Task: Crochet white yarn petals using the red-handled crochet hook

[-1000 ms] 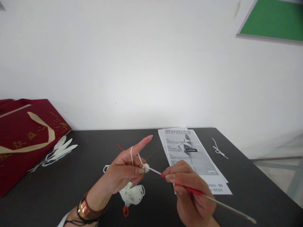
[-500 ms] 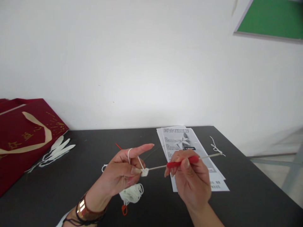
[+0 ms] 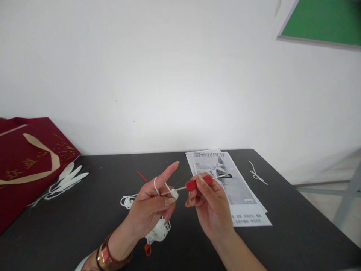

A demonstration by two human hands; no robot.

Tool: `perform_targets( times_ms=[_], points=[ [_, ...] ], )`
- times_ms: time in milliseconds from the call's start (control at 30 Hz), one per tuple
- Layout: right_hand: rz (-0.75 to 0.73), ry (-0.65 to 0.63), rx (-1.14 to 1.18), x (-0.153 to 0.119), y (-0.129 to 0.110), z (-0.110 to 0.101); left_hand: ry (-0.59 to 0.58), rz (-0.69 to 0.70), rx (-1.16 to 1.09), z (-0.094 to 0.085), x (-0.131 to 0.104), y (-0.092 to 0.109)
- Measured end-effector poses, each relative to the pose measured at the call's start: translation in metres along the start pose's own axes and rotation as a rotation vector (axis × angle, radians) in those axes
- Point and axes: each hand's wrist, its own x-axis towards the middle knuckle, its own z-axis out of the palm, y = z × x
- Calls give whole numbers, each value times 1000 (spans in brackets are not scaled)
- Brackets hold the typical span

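Observation:
My left hand (image 3: 153,203) pinches a small white crocheted piece (image 3: 174,194) between thumb and fingers. White yarn loops round its raised index finger and runs down to the piece. My right hand (image 3: 213,205) grips the red handle of a crochet hook (image 3: 199,183). The hook's metal shaft passes through the white piece, its tip showing on the left side. A second metal end sticks out to the right of the handle. Below my left hand lies a bundle of white yarn (image 3: 158,230), with an orange stitch marker (image 3: 147,249) at its lower end.
Printed sheets (image 3: 242,195) lie behind my right hand on the dark table (image 3: 107,241). White crocheted petals (image 3: 69,178) rest by a dark red bag (image 3: 31,162) at left. A red needle (image 3: 141,175), another white yarn coil (image 3: 128,201) and a knotted yarn scrap (image 3: 256,175) lie about.
My right hand has moved left and slightly up, pushing the hook further through the white piece. My left hand has tilted, its index finger pointing higher.

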Motion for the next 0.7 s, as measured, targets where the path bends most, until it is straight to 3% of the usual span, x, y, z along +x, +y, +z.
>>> perform_targets(
  times_ms=[167,300,367,467,533,700],
  points=[
    [-140,22,-125,-3,1,2,26,91,111,1,1,-3],
    [-465,37,-454,-10,6,-3,109,166,182,6,2,-5],
    [-732,-67,-759,-14,8,-9,194,151,122,10,1,-4],
    [-1086,-367,-1128,-16,10,-16,245,65,-57,15,0,0],
    [-1138,-416,-1157,-15,10,-19,220,21,-166,16,-1,4],
    [-950,-305,-925,-13,10,-15,179,-26,-350,12,-1,8]
  ],
)
